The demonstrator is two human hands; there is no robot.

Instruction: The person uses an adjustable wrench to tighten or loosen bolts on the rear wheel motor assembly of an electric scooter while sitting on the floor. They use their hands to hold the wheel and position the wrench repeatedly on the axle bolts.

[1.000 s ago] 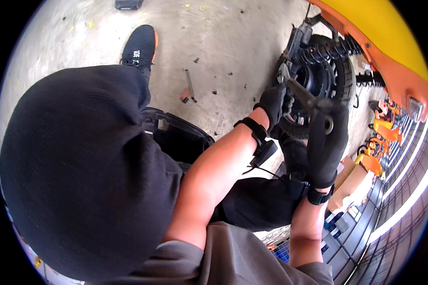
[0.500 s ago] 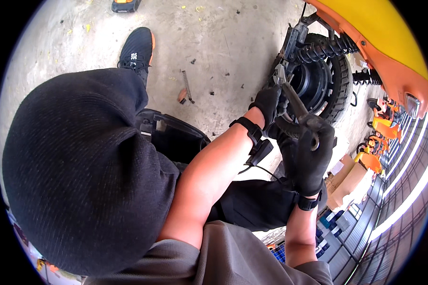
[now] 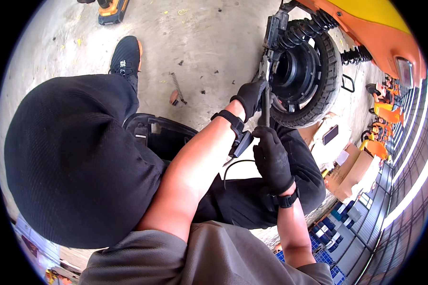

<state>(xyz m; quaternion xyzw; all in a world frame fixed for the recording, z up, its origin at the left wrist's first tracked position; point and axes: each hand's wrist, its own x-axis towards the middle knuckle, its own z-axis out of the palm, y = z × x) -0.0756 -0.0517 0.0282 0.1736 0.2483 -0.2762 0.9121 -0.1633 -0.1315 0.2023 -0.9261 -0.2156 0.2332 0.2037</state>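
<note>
A person squats on a concrete floor [image 3: 214, 42] beside a small orange vehicle, both gloved hands on a long, dark metal rod [image 3: 266, 107] that stands nearly upright against the rear wheel [image 3: 318, 71]. At far left the person's black trouser knee [image 3: 71, 156] fills much of the view, with a black shoe [image 3: 124, 59] planted above it and an orange tool [image 3: 111, 7] lying at the top edge. A loose spring [image 3: 177, 88] rests on the floor just right of the shoe, and a black plastic cover [image 3: 152, 133] lies below it, against the knee.

The left hand [image 3: 248, 97] is closed around the upper part of the rod, close to the wheel's black hub [image 3: 295, 71]. The right hand [image 3: 271, 159] is wrapped around the lower end, just beneath the tyre. The rod's tip sits by a bracket [image 3: 273, 28] near the coil shock absorber [image 3: 304, 28], though exactly what it bears on cannot be made out.

Levering here would probably go best with the upper hand steadying the tip and the lower hand supplying slow, even force, fingers kept out of the gap between rod and tyre in case it slips. Cardboard boxes [image 3: 352, 166] sit at right beyond the wheel.
</note>
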